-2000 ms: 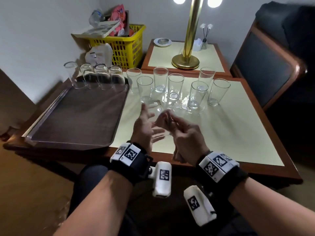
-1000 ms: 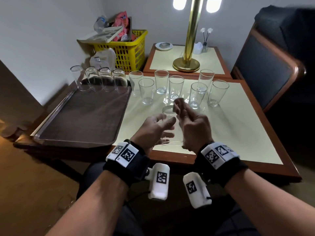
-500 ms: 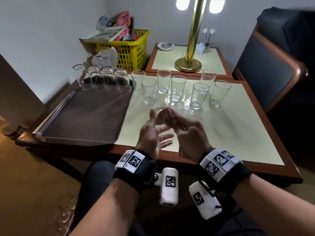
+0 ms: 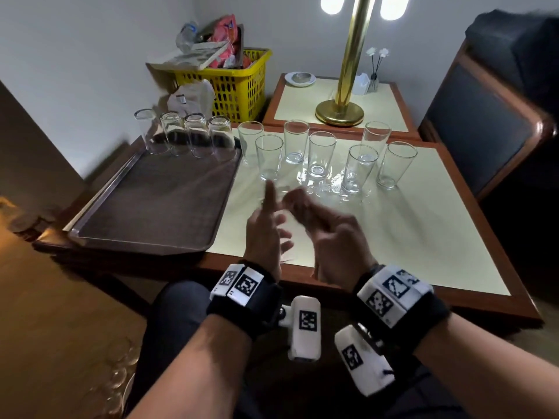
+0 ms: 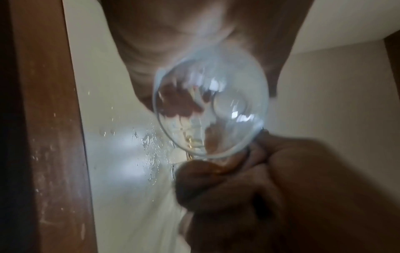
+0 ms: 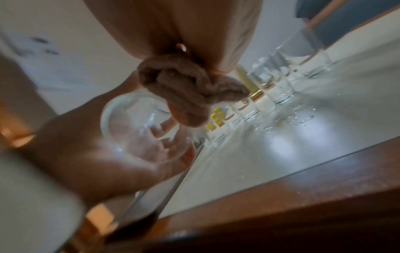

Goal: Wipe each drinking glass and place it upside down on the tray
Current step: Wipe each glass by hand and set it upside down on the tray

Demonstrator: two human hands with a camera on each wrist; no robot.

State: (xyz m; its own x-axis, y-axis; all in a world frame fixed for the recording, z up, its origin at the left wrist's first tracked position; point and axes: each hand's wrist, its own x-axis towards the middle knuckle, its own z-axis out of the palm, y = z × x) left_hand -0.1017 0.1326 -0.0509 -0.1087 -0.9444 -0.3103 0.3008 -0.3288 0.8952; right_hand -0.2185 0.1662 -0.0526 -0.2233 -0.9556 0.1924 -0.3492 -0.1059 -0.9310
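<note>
Your left hand (image 4: 266,234) cradles the glass (image 5: 211,111) on its side above the desk (image 4: 423,237), mouth toward your right hand (image 4: 329,237), which pinches the cloth (image 6: 190,92) at the rim, apparently to wipe inside; the tray (image 4: 151,201) waits left.

Glass (image 4: 279,207) btwn the hands was nearly invisible from head view, motion-blurred. Left hand (image 4: 266,234) and right hand (image 4: 329,237) smeared too. Right hand's cloth (image 6: 188,92) hid its fingertips. Lamp (image 4: 351,55) top cut off by frame edge.
</note>
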